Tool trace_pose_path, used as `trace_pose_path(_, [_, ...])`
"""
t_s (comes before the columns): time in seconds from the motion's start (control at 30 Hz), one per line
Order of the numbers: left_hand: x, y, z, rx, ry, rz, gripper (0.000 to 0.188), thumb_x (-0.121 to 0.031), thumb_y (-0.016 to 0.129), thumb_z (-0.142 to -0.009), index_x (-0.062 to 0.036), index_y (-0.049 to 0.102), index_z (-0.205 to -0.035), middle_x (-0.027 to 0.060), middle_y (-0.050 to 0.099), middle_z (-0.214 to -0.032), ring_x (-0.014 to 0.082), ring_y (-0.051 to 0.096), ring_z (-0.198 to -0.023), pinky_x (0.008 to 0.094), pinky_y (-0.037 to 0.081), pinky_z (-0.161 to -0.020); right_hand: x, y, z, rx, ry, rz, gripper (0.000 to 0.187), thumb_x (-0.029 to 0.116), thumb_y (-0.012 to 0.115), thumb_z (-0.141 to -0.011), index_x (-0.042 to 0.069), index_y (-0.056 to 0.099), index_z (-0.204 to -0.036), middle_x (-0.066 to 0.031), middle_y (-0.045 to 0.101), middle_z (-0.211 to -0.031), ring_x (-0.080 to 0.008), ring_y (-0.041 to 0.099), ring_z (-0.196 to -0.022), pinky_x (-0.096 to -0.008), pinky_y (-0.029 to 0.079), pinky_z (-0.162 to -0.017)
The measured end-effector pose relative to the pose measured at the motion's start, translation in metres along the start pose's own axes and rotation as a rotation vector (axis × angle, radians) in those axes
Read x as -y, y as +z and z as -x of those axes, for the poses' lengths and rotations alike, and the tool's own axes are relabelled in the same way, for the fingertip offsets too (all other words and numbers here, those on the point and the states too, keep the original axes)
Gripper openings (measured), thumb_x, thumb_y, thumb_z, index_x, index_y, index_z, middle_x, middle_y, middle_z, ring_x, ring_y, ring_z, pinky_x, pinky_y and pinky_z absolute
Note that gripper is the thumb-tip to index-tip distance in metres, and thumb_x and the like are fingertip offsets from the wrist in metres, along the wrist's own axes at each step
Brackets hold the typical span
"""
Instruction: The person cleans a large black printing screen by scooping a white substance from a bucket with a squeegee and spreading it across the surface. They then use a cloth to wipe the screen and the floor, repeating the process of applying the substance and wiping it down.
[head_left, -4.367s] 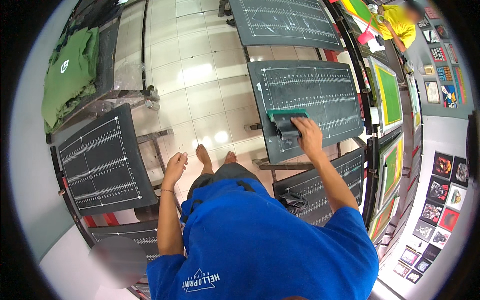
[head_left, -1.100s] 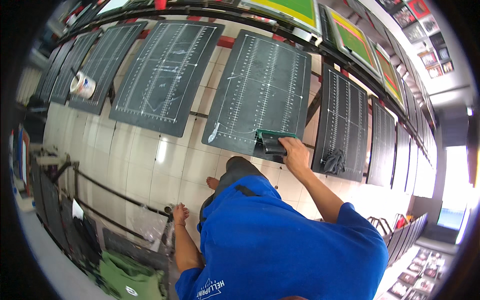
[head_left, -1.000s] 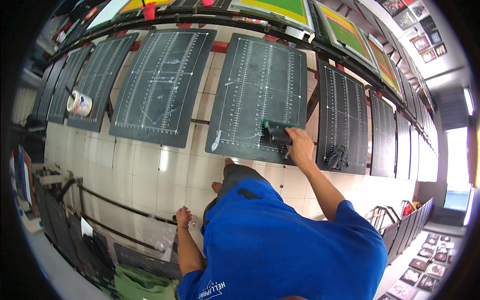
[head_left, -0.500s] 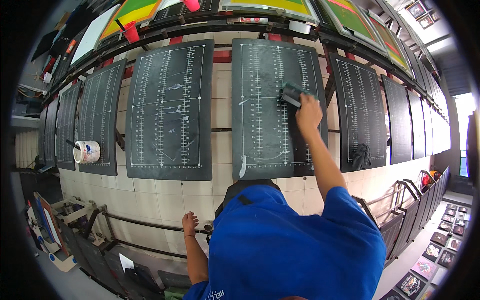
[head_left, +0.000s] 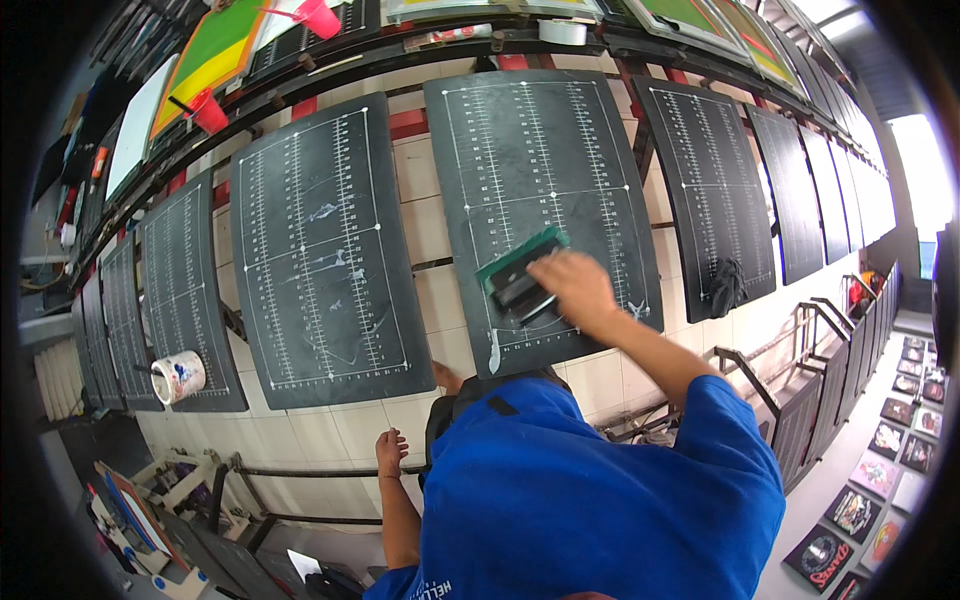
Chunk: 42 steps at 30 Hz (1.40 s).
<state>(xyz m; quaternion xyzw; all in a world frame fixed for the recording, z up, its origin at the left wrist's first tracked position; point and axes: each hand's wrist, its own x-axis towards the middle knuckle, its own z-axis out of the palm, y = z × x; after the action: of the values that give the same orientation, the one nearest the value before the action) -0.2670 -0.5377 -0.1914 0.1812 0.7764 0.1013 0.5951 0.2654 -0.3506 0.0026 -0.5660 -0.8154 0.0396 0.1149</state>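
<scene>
Centre board (head_left: 540, 130) dead ahead; squeegee (head_left: 517, 290) over its near half, right hand (head_left: 578, 290) at squeegee's right side. Left hand (head_left: 391, 452) left of body, apart from boards. Left board (head_left: 325, 240) next; bucket (head_left: 182, 378) on board beyond it (head_left: 180, 250). Cloth (head_left: 727, 287) on right board's (head_left: 705, 165) near half.

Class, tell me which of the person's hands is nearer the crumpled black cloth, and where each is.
Right. The right hand, gripping the green-edged black tool, is left of the cloth, over the neighbouring board; the left hand hangs farther left.
</scene>
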Motion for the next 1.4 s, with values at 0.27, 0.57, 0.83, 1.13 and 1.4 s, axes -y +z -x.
trace_pose_path(0.27, [-0.054,-0.031,0.005,0.002,0.031,-0.189,0.033,-0.036,0.052,-0.101,-0.0048,0.062,-0.106,0.0051,0.063,-0.084,0.0139,0.062,-0.068,0.0281,0.048,-0.056,-0.237,0.006,-0.11,-0.276,0.387,0.295,0.046,-0.002,0.058,-0.08,0.015,0.067,-0.122,-0.0041,0.066,-0.123,-0.0266,0.059,-0.117,-0.0388,0.049,-0.099])
trace_pose_path(0.57, [-0.058,-0.071,0.003,-0.009,-0.02,-0.297,0.035,-0.038,0.052,-0.102,-0.0048,0.062,-0.107,0.0055,0.064,-0.086,0.0149,0.062,-0.068,0.0291,0.051,-0.056,-0.225,-0.007,-0.065,-0.198,0.402,0.223,0.052,-0.002,0.065,-0.074,0.014,0.066,-0.123,-0.0036,0.066,-0.121,-0.0277,0.061,-0.114,-0.0405,0.05,-0.096])
trace_pose_path(0.83, [-0.091,-0.097,-0.064,0.16,0.058,-0.449,0.041,-0.041,0.051,-0.1,-0.0033,0.061,-0.113,0.0086,0.065,-0.091,0.0184,0.064,-0.073,0.032,0.051,-0.061,-0.061,-0.032,0.083,-0.105,0.688,0.179,0.062,-0.005,0.066,-0.065,0.013,0.066,-0.125,-0.0052,0.066,-0.123,-0.0274,0.059,-0.117,-0.0386,0.048,-0.098])
trace_pose_path(1.13, [-0.107,-0.196,-0.132,0.248,0.127,-0.476,0.041,-0.043,0.053,-0.099,-0.0047,0.061,-0.112,0.0098,0.066,-0.093,0.0188,0.065,-0.073,0.0321,0.052,-0.062,0.115,0.021,0.104,-0.239,1.236,0.436,0.05,0.002,0.066,-0.069,0.015,0.069,-0.117,-0.0046,0.068,-0.114,-0.0264,0.066,-0.1,-0.0381,0.055,-0.083])
trace_pose_path(1.4, [-0.091,-0.298,-0.189,0.231,-0.001,-0.443,0.037,-0.041,0.052,-0.1,-0.0059,0.061,-0.109,0.0084,0.066,-0.09,0.0181,0.063,-0.067,0.0322,0.051,-0.058,0.234,0.058,-0.032,-0.095,1.334,0.402,0.022,0.012,0.064,-0.073,0.007,0.072,-0.092,-0.0139,0.068,-0.096,-0.0329,0.069,-0.087,-0.0437,0.058,-0.073])
